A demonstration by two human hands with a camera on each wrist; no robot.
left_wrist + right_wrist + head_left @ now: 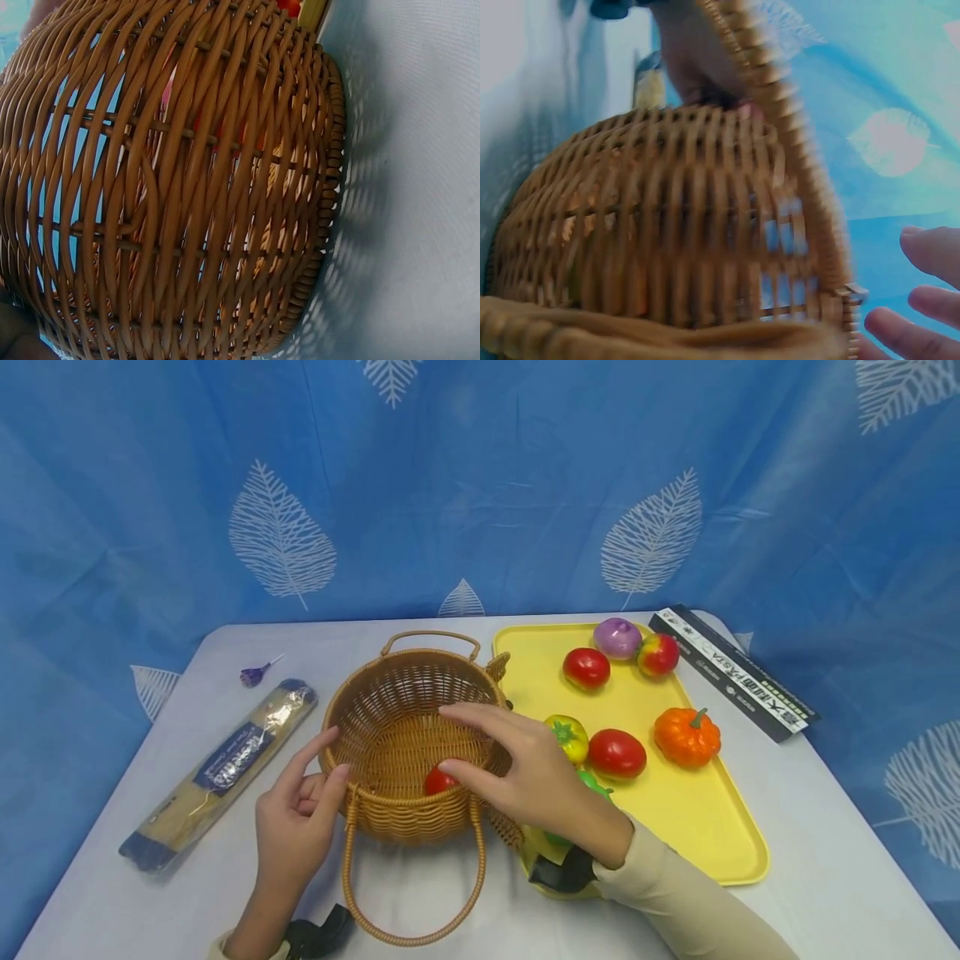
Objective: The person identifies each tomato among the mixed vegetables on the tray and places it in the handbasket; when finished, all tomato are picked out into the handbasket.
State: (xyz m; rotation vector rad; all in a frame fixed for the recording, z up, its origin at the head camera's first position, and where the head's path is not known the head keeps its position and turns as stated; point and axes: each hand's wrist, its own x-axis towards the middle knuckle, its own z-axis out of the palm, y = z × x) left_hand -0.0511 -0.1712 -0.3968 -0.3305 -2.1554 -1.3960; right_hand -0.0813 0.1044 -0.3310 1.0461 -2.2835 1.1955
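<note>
A round wicker basket point(405, 814) stands on the table with a red item point(437, 782) inside, partly hidden by the near rim. My left hand point(298, 827) is at the basket's left rim, index finger and thumb spread apart with their tips right at the edge. Above the right rim is my right hand point(536, 768), thumb and fingers spread, nothing between them. The right wrist view shows its separated fingers point(911, 330) beside the weave. One basket handle point(480, 860) droops toward me; another handle point(431, 633) rises at the back.
Right of the basket lies a yellow tray point(720, 835) with toy vegetables, including an orange pumpkin point(684, 739) and a purple onion point(617, 638). A black pasta box point(731, 672) overlaps its far right edge. Left are a noodle packet point(217, 777) and a small purple flower point(255, 676).
</note>
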